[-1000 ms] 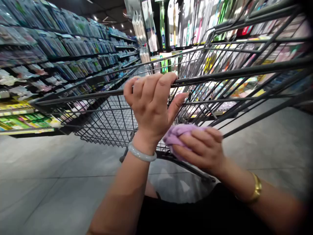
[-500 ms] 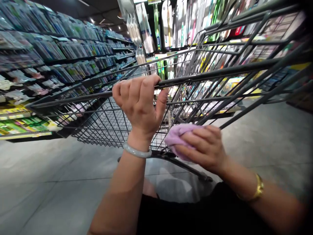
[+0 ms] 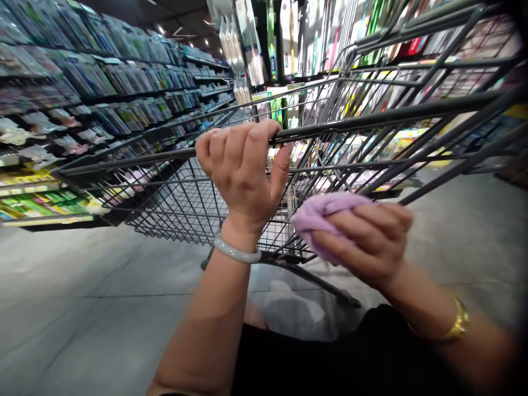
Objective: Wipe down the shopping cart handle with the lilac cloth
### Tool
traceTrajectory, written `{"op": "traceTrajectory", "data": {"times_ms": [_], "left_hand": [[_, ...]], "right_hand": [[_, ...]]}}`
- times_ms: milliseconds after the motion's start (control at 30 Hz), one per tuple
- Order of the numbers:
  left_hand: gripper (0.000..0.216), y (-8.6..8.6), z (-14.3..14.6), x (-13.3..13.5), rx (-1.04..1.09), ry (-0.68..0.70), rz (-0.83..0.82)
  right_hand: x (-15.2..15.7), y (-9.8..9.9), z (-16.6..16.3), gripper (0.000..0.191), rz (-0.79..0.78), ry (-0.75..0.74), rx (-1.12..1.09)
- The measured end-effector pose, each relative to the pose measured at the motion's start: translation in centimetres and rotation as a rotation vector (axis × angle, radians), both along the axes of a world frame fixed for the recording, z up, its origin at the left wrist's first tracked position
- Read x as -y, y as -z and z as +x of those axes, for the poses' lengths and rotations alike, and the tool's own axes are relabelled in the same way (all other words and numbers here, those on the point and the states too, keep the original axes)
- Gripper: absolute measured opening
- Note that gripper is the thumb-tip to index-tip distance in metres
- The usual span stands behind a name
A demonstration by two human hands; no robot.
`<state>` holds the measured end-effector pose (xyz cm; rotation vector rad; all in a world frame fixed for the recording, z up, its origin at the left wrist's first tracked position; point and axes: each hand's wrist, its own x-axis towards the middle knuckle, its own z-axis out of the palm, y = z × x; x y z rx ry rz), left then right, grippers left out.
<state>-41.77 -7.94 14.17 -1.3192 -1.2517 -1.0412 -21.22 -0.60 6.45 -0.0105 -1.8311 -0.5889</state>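
A black wire shopping cart [image 3: 173,203] fills the middle of the view, tilted to the left. My left hand [image 3: 241,168] is wrapped round the cart's top rim bar [image 3: 371,118]; a pale bangle sits on that wrist. My right hand [image 3: 365,242] is closed on a crumpled lilac cloth [image 3: 319,212] and presses it against the cart's lower bars on the near side. A gold bangle is on my right wrist.
Long store shelves [image 3: 103,88] packed with packaged goods run along the left. More hanging goods [image 3: 297,38] stand behind the cart. Grey tiled floor [image 3: 82,308] spreads to the left and below. My dark clothing fills the bottom edge.
My right hand with the lilac cloth has slid to the right and slightly up along the cart's bars. My left hand keeps its grip on the rim.
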Motion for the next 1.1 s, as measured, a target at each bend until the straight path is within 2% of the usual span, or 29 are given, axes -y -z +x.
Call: {"op": "traceTrajectory", "data": {"times_ms": [100, 267, 333, 467, 533, 600, 767, 967, 1033, 1100], "left_hand": [[0.029, 0.1, 0.0, 0.1, 0.067, 0.019, -0.049], [0.042, 0.2, -0.2, 0.0, 0.165, 0.025, -0.159], [0.044, 0.2, -0.4, -0.2, 0.175, 0.026, -0.171], [0.04, 0.3, -0.4, -0.3, 0.141, 0.044, -0.131], [0.035, 0.3, -0.2, -0.2, 0.113, 0.018, -0.093], [0.033, 0.4, 0.1, 0.0, 0.124, -0.018, -0.094], [0.038, 0.6, 0.2, 0.1, 0.207, 0.002, -0.195], [0.039, 0.6, -0.1, 0.0, 0.209, 0.016, -0.196], [0.039, 0.6, -0.1, 0.0, 0.212, 0.034, -0.195], [0.037, 0.5, 0.0, 0.1, 0.199, 0.035, -0.172]], "right_hand": [[0.4, 1.2, -0.7, 0.034, 0.034, -0.011, 0.094], [0.9, 1.4, -0.6, 0.028, -0.121, 0.0, 0.037], [1.4, 2.6, -1.5, 0.026, -0.114, -0.013, 0.14], [2.4, 6.6, -4.2, 0.021, -0.024, -0.07, 0.435], [2.6, 7.6, -4.8, 0.02, -0.003, -0.104, 0.499], [2.8, 7.3, -4.9, 0.022, 0.002, -0.111, 0.475], [2.9, 4.9, -4.3, 0.029, -0.107, -0.064, 0.201], [2.6, 6.4, -5.2, 0.02, 0.018, -0.091, 0.416], [2.2, 5.5, -4.6, 0.022, 0.003, -0.09, 0.365], [1.8, 3.9, -3.4, 0.027, -0.04, -0.071, 0.233]]}}
